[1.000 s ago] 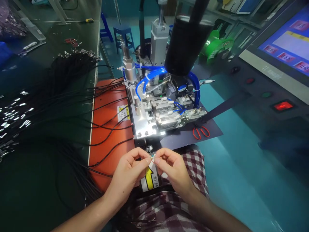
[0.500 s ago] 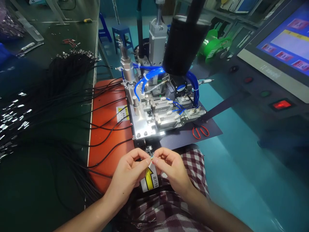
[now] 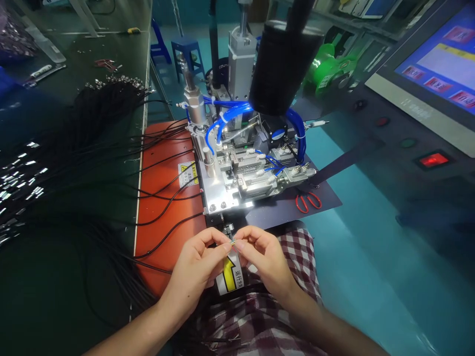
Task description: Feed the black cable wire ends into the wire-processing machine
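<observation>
My left hand (image 3: 202,259) and my right hand (image 3: 263,254) meet fingertip to fingertip in front of the machine. Both are closed in a pinch on thin coloured wires (image 3: 233,243), of which only a short yellowish-green bit shows between the fingers. The rest of the wires is hidden by my fingertips. Just beyond them is a small metal fixture (image 3: 228,229) at the machine's near edge. Under my hands lies a white label with a yellow arrow (image 3: 230,277).
The metal machine (image 3: 237,168) with blue air tubes stands ahead. Black cables (image 3: 166,198) run across the orange board (image 3: 159,242) to its left side. Red-handled scissors (image 3: 308,201) lie at the right. A control screen (image 3: 441,64) is at upper right, and a black cylinder (image 3: 282,69) hangs above.
Both hands keep nearly the same place and pinch. The wires between the fingertips have shifted very slightly.
</observation>
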Motion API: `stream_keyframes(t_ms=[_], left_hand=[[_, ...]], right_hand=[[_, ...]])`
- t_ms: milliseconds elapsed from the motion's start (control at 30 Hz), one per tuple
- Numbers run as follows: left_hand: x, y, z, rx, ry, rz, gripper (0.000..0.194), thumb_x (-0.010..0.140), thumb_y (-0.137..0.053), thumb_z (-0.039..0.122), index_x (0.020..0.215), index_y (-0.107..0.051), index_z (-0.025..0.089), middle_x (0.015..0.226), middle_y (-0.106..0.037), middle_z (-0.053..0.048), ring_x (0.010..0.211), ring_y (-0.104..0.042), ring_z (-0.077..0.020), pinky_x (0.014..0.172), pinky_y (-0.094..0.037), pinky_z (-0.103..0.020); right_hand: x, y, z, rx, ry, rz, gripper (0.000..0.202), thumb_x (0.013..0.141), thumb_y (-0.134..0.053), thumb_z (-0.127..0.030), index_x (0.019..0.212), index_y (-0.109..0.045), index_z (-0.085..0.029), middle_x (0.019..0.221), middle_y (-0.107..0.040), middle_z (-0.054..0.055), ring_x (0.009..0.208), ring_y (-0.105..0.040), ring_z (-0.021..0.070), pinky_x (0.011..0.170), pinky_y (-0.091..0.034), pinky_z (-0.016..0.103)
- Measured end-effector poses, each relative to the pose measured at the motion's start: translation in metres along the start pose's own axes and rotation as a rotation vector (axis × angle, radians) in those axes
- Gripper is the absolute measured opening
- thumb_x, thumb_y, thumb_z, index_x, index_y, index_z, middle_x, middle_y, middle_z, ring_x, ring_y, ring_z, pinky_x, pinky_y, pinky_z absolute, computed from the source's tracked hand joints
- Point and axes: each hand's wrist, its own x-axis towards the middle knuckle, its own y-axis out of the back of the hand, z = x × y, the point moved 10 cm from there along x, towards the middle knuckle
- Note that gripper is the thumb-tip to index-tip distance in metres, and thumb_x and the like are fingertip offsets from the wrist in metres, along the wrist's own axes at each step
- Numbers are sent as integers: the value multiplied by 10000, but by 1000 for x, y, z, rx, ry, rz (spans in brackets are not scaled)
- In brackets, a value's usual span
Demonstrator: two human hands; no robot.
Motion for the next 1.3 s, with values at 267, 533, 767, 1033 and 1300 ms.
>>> stream_keyframes(t_ms=[267, 533, 767, 1033, 1300], left_hand=[[0, -1, 1, 71, -3, 4, 203, 791, -597, 348, 727, -514, 174, 415, -258, 118, 390, -182, -39, 380, -152, -168], [2, 1, 12, 238, -97, 19, 205, 778, -605, 361, 754, -568, 161, 460, -393, 81, 374, -288, -42, 354, -218, -157], [-4, 10, 51, 738, -502, 160, 99, 837, -542, 237, 856, -624, 184, 777, -602, -23, 712, -560, -151, 621, -443, -239], [-2, 7, 51, 1017, -698, 163, 239, 888, -426, 142, 1008, -631, 172, 817, -529, -36, 751, -563, -144, 659, -465, -238], [-2, 6, 45, 1153, -723, 138, 321, 887, -401, 153, 1101, -631, 220, 890, -520, -60, 776, -577, -161, 682, -489, -266]], right_hand=[[-2, 2, -15, -170, 92, 22, 124, 775, -623, -236, 684, -576, -166, 594, -536, -28, 500, -452, 91, 484, -369, 219], [-1, -1, -3, -46, 1, -34, 201, 790, -607, -298, 662, -516, -172, 493, -430, -71, 406, -325, 61, 405, -253, 201], [9, 12, -1, -88, 40, 25, 217, 792, -611, -329, 683, -507, -173, 506, -403, -74, 424, -324, 66, 413, -249, 203], [35, 17, 15, -125, -25, -18, 242, 765, -628, -353, 647, -514, -174, 502, -421, -66, 430, -339, 75, 437, -257, 222], [41, 18, 23, -127, -57, -12, 222, 745, -641, -351, 662, -536, -173, 512, -450, -62, 434, -363, 79, 436, -271, 225]])
